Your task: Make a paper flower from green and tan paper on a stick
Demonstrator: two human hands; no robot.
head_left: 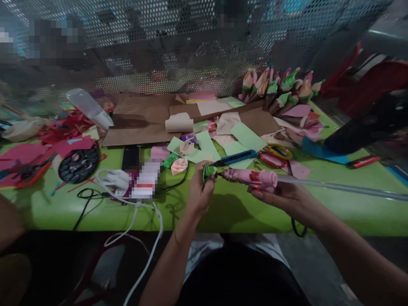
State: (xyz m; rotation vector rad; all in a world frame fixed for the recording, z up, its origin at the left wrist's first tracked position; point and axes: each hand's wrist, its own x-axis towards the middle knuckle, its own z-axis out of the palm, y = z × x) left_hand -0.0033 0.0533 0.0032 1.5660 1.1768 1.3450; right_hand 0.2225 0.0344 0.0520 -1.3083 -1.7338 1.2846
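My left hand (203, 189) pinches a small green rolled paper flower (209, 171) above the front of the green table. Wrapped round a pink hot glue gun (255, 177) is my right hand (277, 193), with fingers under its body. The gun's dark nozzle points left and meets or nearly meets the flower's right side. A long clear glue stick (338, 188) runs out of the gun's back to the right. Just behind the gun lies a blue cutter knife (236, 157), with red-handled scissors (272, 160) to its right.
Green paper strips (247, 137) and brown paper (140, 114) cover the table's middle. Paper cones (277, 87) stand at the back right. A phone (145, 180) with white cables lies left of my hands. A dark cylindrical object (360, 123) is at right; someone's arm (9, 221) shows at far left.
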